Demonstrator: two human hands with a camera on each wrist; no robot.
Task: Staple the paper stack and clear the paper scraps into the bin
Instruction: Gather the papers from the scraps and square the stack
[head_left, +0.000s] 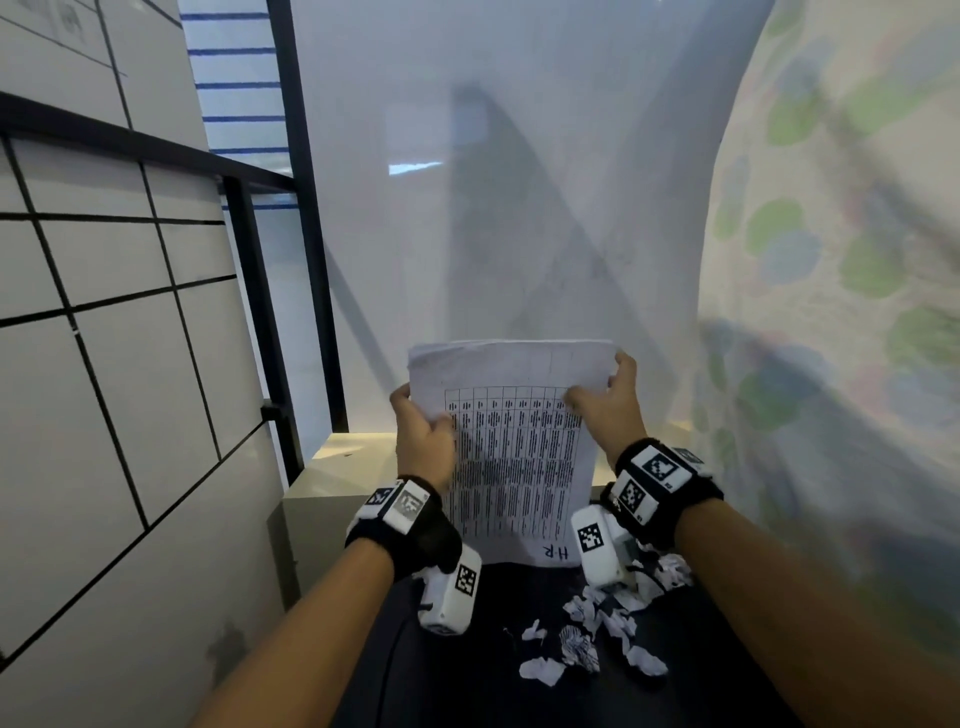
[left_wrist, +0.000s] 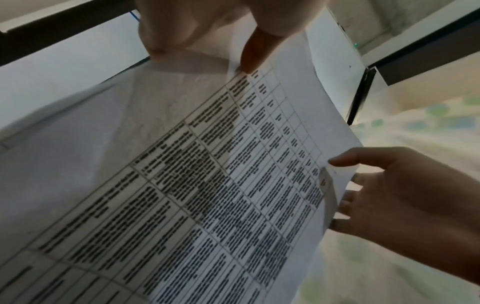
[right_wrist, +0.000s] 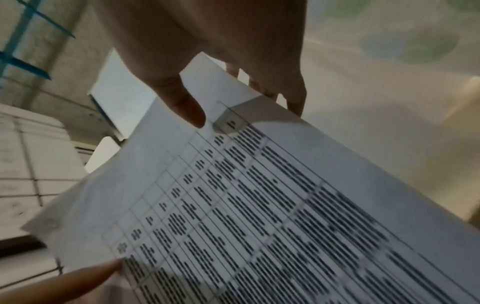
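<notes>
A paper stack (head_left: 514, 441) printed with a table stands upright, its bottom edge on the dark table (head_left: 467, 675). My left hand (head_left: 423, 434) grips the stack's left edge, thumb on the front. My right hand (head_left: 605, 397) pinches its upper right corner, thumb in front and fingers behind. The left wrist view has the stack (left_wrist: 207, 195) with my left thumb (left_wrist: 255, 49) on it and my right hand (left_wrist: 389, 195) at its far edge. In the right wrist view my right thumb (right_wrist: 187, 107) presses the sheet (right_wrist: 259, 205). Several crumpled paper scraps (head_left: 587, 634) lie on the table, lower right. No stapler or bin shows.
A white tiled wall (head_left: 104, 364) with a black frame (head_left: 306, 260) stands at the left. A pale ledge (head_left: 337, 467) lies behind the table. A translucent white sheet (head_left: 519, 208) hangs ahead, and a floral curtain (head_left: 831, 312) hangs at the right.
</notes>
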